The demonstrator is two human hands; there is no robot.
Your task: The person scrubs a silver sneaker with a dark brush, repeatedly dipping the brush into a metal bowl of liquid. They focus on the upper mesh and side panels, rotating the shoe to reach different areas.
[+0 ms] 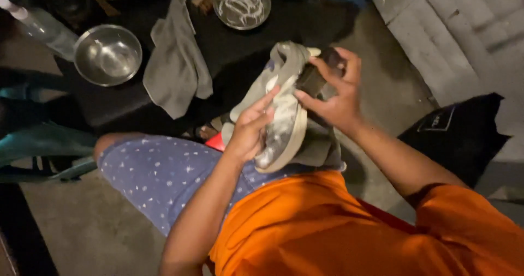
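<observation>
My left hand point(250, 129) grips a grey and white sneaker point(284, 90) from the side, holding it up over my lap with its sole edge turned toward me. White foam covers part of the shoe. My right hand point(334, 93) is closed around a dark brush point(319, 71) that presses against the upper part of the shoe. A grey cloth point(322, 145) lies on my lap beneath the shoe.
A black low table point(229, 47) stands ahead, bearing a steel bowl point(107, 54), a grey cloth point(177, 63) and a second bowl with white foam point(242, 3). A clear bottle point(38, 25) lies at the far left. A black bag point(458, 126) rests at the right.
</observation>
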